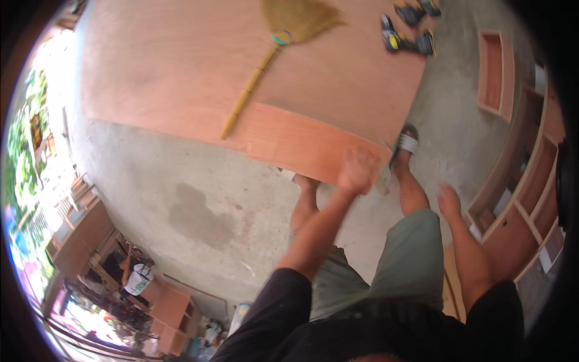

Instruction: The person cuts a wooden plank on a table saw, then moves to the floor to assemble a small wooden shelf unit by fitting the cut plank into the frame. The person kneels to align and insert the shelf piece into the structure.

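Note:
My left hand (359,171) is over the right end of a narrow plywood board (301,142). Motion smears its fingers, so whether it grips or touches the board is unclear. The board lies across the near edge of a large plywood sheet (175,72) and juts toward my feet. Out to the right of my knee hangs my right hand (448,200), its fingers loosely stretched and nothing seen in them. On the sheet rests a straw broom (253,78), its yellow handle toward me. A cordless drill (407,43) lies at the sheet's far right corner.
Another dark power tool (416,11) lies beyond the drill. To the right stand a shallow wooden box (496,75) and a wooden shelf unit (525,211). Concrete floor (151,163) surrounds the sheet. At lower left a person (139,277) is near wooden cabinets (172,308).

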Motion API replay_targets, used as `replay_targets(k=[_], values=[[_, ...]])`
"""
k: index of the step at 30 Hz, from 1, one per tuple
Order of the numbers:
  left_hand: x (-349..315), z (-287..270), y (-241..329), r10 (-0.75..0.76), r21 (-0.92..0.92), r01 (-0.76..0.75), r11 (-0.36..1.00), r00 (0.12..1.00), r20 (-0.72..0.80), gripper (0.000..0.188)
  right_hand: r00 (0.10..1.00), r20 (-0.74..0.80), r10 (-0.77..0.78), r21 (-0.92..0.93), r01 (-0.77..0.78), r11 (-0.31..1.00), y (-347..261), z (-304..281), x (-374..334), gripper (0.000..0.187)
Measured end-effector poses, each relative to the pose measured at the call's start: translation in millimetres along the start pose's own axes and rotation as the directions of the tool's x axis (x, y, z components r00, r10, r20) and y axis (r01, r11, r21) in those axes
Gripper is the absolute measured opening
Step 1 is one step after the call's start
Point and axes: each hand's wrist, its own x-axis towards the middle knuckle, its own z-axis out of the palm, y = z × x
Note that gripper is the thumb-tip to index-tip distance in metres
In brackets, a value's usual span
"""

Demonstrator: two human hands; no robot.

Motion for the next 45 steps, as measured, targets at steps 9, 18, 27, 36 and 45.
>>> replay_targets(k=[9, 18, 27, 36, 45], values=[[-236.3, -122.0, 10.4, -0.304, -0.593, 0.092, 0.8, 0.914, -0.27, 0.036, 0.78, 0.457, 0.427, -0.094, -0.435, 0.895, -65.3, -7.7, -274.2, 0.023], [-545.4, -295.8, -60.4, -0.711, -0.653, 0.311, 0.691, 0.455, -0.536, 0.025, 0.999, -0.046, -0.011, 0.677, 0.04, 0.735, -288.8, -121.2, -182.0, 0.027], [-664.8, -335.0, 185.0, 0.077, -0.182, -0.272, 0.945, 0.726, -0.684, 0.009, 0.957, -0.012, -0.29, 0.317, 0.278, 0.907, -314.8, -6.9, -208.2, 0.036], [-807.9, -394.9, 376.8, 0.537, 0.646, -0.364, 0.671, 0.839, -0.086, 0.023, 0.898, 0.339, -0.281, -0.179, 0.355, 0.918, -262.9, -8.9, -332.0, 0.038], [-1013.3, -349.9, 322.4, 0.206, 0.44, -0.062, 0.896, 0.935, -0.288, 0.028, 0.749, 0.252, -0.613, 0.032, 0.626, 0.779, -571.4, 54.7, -438.9, 0.038]])
